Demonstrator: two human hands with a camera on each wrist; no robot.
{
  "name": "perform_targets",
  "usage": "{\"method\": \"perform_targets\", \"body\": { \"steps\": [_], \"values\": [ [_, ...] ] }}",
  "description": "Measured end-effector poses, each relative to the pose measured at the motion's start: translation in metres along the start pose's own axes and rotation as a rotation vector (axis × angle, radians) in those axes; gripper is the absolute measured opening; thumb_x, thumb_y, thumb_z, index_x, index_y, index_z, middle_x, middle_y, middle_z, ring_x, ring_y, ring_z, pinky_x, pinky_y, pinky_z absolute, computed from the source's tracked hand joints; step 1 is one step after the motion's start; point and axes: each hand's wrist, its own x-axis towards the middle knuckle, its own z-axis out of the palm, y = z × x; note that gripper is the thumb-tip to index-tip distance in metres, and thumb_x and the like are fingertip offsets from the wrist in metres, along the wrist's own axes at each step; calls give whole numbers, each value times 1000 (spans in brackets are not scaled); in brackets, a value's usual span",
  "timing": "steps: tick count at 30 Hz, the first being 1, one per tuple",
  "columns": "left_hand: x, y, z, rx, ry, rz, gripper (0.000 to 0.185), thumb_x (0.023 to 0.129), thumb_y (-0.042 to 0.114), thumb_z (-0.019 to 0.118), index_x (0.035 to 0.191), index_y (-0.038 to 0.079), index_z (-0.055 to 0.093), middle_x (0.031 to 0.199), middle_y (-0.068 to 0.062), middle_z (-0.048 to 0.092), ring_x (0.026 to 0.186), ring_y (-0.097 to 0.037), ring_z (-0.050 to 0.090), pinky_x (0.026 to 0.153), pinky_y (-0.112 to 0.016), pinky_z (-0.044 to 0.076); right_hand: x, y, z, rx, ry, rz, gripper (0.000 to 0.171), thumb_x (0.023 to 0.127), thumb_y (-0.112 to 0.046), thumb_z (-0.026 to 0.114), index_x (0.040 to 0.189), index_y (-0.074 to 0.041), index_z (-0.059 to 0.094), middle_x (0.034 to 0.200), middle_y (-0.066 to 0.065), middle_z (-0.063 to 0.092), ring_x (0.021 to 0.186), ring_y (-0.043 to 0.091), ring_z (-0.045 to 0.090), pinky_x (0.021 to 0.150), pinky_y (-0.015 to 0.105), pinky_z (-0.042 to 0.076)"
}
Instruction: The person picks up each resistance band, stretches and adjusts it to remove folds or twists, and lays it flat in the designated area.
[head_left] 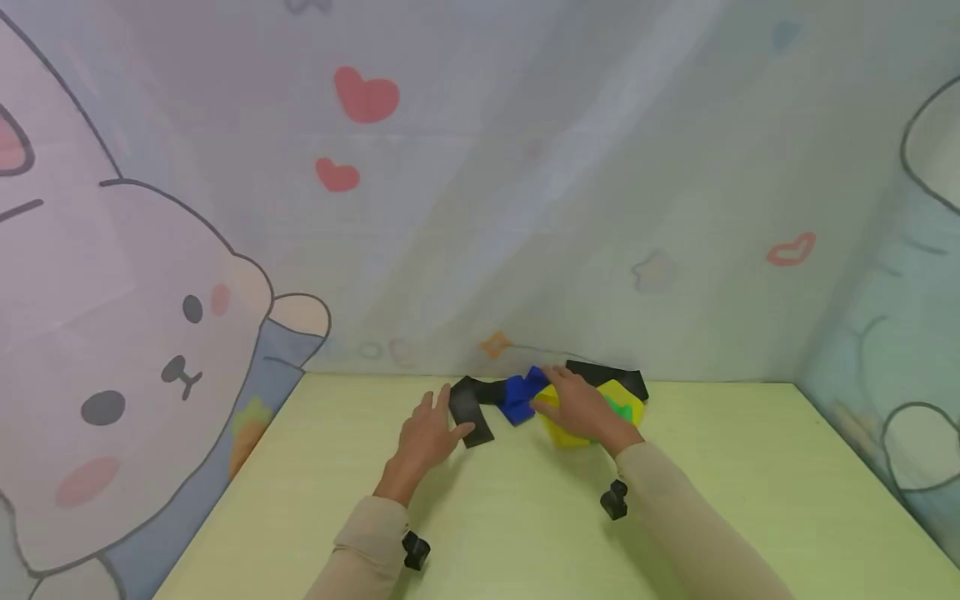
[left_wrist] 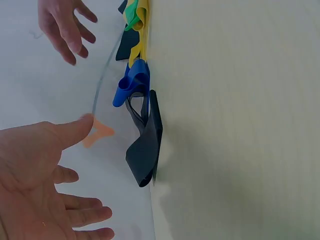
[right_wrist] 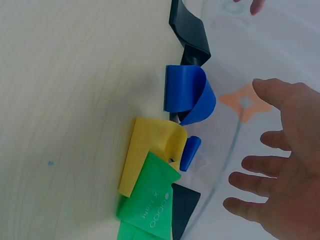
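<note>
Several flat, stretchy loop bands lie bunched in a row at the table's back edge. On the left is a black band [head_left: 468,410], folded over. Beside it curls a blue band [head_left: 514,398]. A yellow band [right_wrist: 140,150] comes after that, with a green band [right_wrist: 147,200] printed with white letters over it. Another dark band [head_left: 611,374] shows behind them. My left hand [head_left: 427,435] hovers by the black band, fingers spread and nothing held. Above the blue and yellow bands is my right hand [head_left: 585,408], its fingers loosely extended and apart from them in the right wrist view.
A pale yellow-green table [head_left: 525,533] spreads out in front of me. Right behind the bands rises a cloth backdrop [head_left: 480,208] printed with hearts and a rabbit, and more cloth closes in both sides. Each wrist wears a small black camera [head_left: 416,551].
</note>
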Motion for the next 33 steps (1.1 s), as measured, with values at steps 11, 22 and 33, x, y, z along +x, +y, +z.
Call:
{"method": "perform_targets", "body": {
  "steps": [11, 22, 33],
  "values": [
    [6, 5, 0, -139, 11, 14, 71, 93, 18, 73, 151, -3, 38, 143, -30, 43, 127, -46, 48, 99, -56, 45, 33, -4, 8, 142, -4, 0, 65, 100, -34, 62, 149, 5, 41, 150, 22, 44, 139, 40, 39, 113, 53, 32],
    [18, -1, 10, -295, -7, 82, 55, 82, 0, 79, 131, -11, 56, 129, -28, 60, 120, -45, 55, 101, -53, 45, 70, -5, 31, 106, -14, -64, 43, 98, -11, 64, 137, 5, 56, 140, 21, 55, 131, 38, 49, 110, 50, 37],
    [27, 14, 21, -192, 17, 156, 42, 74, -2, 85, 113, -7, 68, 105, -20, 68, 96, -34, 65, 82, -44, 54, 95, -14, 43, -4, -122, -162, 32, 100, 0, 53, 130, 9, 59, 130, 22, 61, 125, 38, 54, 107, 48, 40]
  ]
}}
